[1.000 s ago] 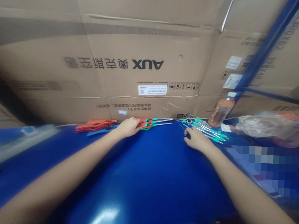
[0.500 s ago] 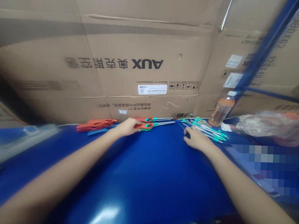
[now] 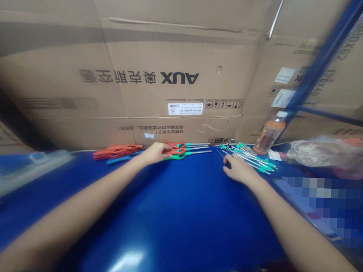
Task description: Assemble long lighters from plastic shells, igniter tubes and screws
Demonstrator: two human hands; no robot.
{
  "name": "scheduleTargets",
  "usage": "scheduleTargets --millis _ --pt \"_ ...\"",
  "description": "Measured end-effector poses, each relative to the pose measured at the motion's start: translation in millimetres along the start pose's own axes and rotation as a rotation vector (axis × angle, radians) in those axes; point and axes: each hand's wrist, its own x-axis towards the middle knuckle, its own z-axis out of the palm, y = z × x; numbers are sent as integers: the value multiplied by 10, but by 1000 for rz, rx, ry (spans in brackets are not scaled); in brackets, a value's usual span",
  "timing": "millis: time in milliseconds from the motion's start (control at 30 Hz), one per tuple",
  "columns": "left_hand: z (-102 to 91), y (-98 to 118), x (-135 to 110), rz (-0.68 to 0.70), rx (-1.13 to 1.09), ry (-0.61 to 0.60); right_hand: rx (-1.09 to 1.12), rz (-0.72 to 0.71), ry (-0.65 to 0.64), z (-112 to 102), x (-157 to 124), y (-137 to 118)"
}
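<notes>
My left hand (image 3: 155, 152) reaches to the far edge of the blue table (image 3: 178, 208) and its fingers are closed on the red and green handle of a long-nosed lighter (image 3: 180, 153). A second lighter (image 3: 187, 145) of the same kind lies just behind it. My right hand (image 3: 238, 168) rests on the table with its fingers curled, next to a heap of several thin metal rods with green ends (image 3: 252, 159). What its fingertips touch or hold is too small to see.
Big cardboard boxes (image 3: 160, 79) form a wall right behind the table. Red plastic parts (image 3: 116, 151) lie left of my left hand. An orange drink bottle (image 3: 268, 133) stands at the back right beside a blue post (image 3: 320, 62) and a clear plastic bag (image 3: 325, 152). At far left lies a clear tray (image 3: 23, 171).
My left hand has shifted the held lighter slightly; its metal nose now lies lower, nearer the second lighter. My right hand has stayed in place.
</notes>
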Motion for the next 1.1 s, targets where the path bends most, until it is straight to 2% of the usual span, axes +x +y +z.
scheduleTargets --millis 300,500,667,900,1000,1100 --pt "-4 58 -66 21 119 128 2 -2 -4 25 20 26" --pt "136 147 -160 56 231 140 1 -14 4 30 18 23" --pt "225 148 -143 23 284 160 -1 -18 6 31 16 21" --pt "233 271 -144 -29 318 197 -4 -31 15 68 36 52" --pt "222 324 -221 -22 320 222 -5 -33 27 97 48 77" --pt "139 254 -370 -32 321 260 -7 -30 44 132 62 97"
